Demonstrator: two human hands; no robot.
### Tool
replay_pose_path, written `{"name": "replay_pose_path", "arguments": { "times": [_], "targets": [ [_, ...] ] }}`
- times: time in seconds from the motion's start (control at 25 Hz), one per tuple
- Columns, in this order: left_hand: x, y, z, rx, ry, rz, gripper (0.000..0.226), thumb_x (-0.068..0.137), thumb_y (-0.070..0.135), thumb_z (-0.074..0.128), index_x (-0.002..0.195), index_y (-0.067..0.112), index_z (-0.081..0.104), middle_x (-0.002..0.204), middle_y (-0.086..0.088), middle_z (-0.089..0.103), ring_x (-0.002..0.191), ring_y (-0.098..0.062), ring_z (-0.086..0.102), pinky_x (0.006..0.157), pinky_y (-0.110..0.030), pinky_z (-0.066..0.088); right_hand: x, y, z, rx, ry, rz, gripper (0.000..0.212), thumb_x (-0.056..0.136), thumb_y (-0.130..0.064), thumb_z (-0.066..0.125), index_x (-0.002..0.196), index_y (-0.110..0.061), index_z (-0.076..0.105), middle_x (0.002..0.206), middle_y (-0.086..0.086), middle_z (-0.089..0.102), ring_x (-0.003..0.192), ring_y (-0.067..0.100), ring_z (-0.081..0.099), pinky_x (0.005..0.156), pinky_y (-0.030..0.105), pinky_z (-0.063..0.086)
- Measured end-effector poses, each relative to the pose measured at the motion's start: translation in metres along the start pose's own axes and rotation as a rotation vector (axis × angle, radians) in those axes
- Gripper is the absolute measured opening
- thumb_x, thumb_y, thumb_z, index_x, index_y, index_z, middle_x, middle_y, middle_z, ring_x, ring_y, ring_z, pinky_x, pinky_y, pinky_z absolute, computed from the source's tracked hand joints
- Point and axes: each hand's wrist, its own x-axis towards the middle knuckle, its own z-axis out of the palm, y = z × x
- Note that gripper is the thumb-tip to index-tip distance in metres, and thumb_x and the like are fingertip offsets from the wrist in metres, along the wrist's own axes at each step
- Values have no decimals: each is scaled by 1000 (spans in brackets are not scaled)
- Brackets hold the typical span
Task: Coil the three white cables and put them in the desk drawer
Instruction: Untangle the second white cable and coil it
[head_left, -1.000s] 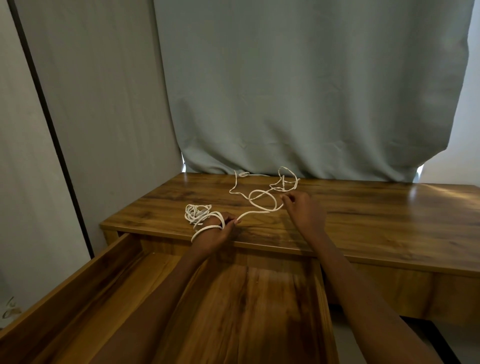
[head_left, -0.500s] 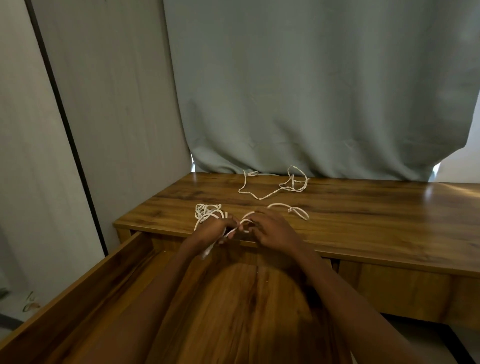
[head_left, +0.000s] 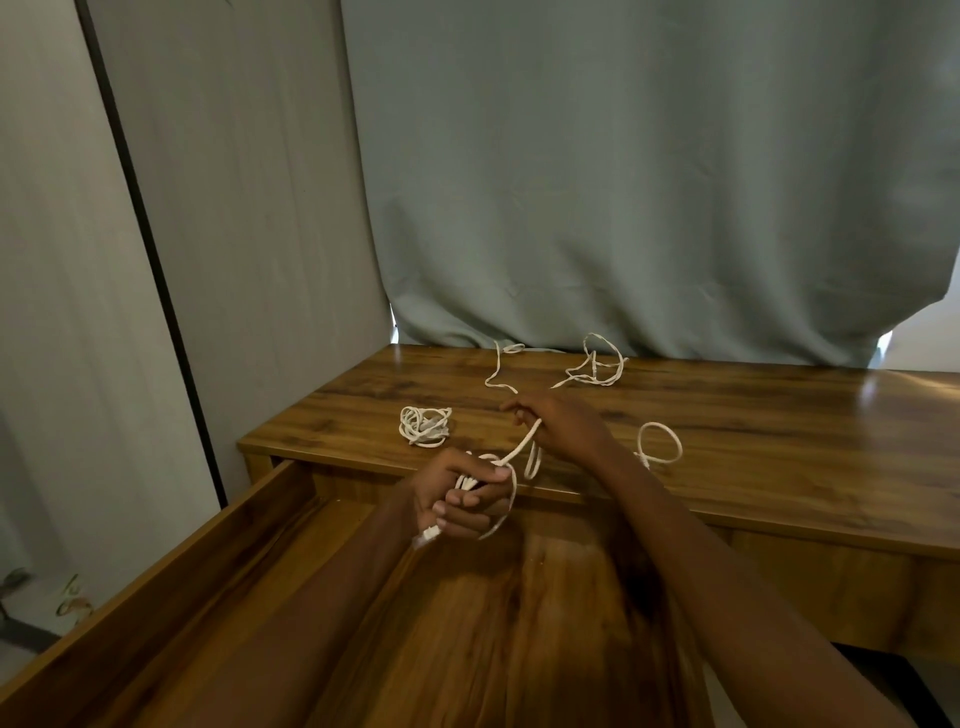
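My left hand (head_left: 460, 499) grips several loops of a white cable (head_left: 522, 447) just above the open desk drawer (head_left: 218, 551), a plug end sticking out below the fingers. My right hand (head_left: 561, 423) pinches the same cable a little farther back over the desk edge, and the strand runs taut between the hands. Its free tail forms a loop (head_left: 660, 441) on the desk to the right. A coiled white cable (head_left: 425, 425) lies on the desk left of my hands. A third, loose white cable (head_left: 592, 366) lies by the curtain.
The wooden desk (head_left: 779, 431) stretches to the right. A grey-green curtain (head_left: 623, 182) hangs behind it and a pale wall panel (head_left: 234, 234) stands at the left. The drawer's left wall (head_left: 156, 597) runs toward me.
My right hand has moved away from the left hand, back and up, drawing the cable taut. My left hand has dropped toward the drawer. The tail loop now lies farther right.
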Motion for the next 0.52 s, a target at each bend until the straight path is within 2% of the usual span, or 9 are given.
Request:
{"name": "replay_pose_path", "arguments": {
  "times": [0.12,0.2,0.36,0.48,0.52],
  "targets": [
    [15,12,17,-82,-120,264,42,99,16,44,66,-1,63,42,1,38,27,-6,25,34,-13,22,-1,-6,12,111,-153,79,37,95,-27,60,130,-38,61,121,-4,71,108,18,66,88,36,52],
    [17,21,19,-134,-55,483,45,99,17,44,59,2,60,39,2,37,27,-8,27,34,-14,25,-8,-11,20,172,-176,106,41,92,-30,59,132,-36,58,122,-3,71,109,20,66,91,40,53],
    [15,37,15,-205,194,883,43,92,19,40,51,12,52,36,6,40,26,-7,34,32,-15,29,-18,-21,29,219,-231,135,35,92,-33,61,126,-42,56,103,-9,76,99,15,68,86,36,53],
    [22,50,14,-269,538,1111,41,91,21,39,52,13,51,38,5,35,31,-9,32,35,-20,25,-26,-39,34,431,-321,163,11,90,-41,66,97,-35,61,78,-5,76,75,10,71,74,34,55],
    [24,53,14,-267,656,1156,41,92,21,40,53,13,52,40,5,34,33,-10,32,37,-21,25,-28,-47,33,513,-335,174,16,88,-47,67,90,-32,63,71,-2,75,67,11,70,69,32,53]
  ]
}}
